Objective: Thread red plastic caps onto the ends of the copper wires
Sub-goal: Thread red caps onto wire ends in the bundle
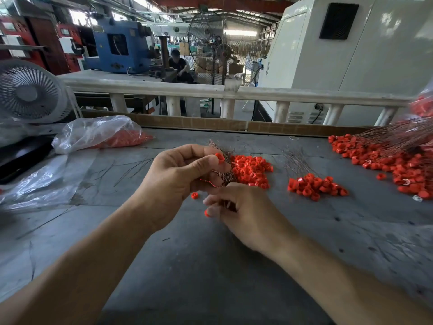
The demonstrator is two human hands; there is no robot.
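My left hand (pixel 180 177) is raised over the middle of the grey table (pixel 210 266) and grips a bundle of thin copper wires (pixel 226 170); a red plastic cap (pixel 219 157) sits pinched at its fingertips. Just below, my right hand (pixel 236 212) has its fingers curled around the lower ends of the wires, and a red cap (pixel 206 213) shows at its fingertip. One loose red cap (pixel 194 195) lies on the table between the hands. Behind the hands is a heap of red caps (pixel 251 170).
A second heap of caps with wires (pixel 315 185) lies to the right, and a large spread of caps and wires (pixel 386 160) at the far right. A plastic bag of red caps (pixel 100 134) and a small fan (pixel 29 92) stand at the left. A white railing (pixel 210 90) bounds the back.
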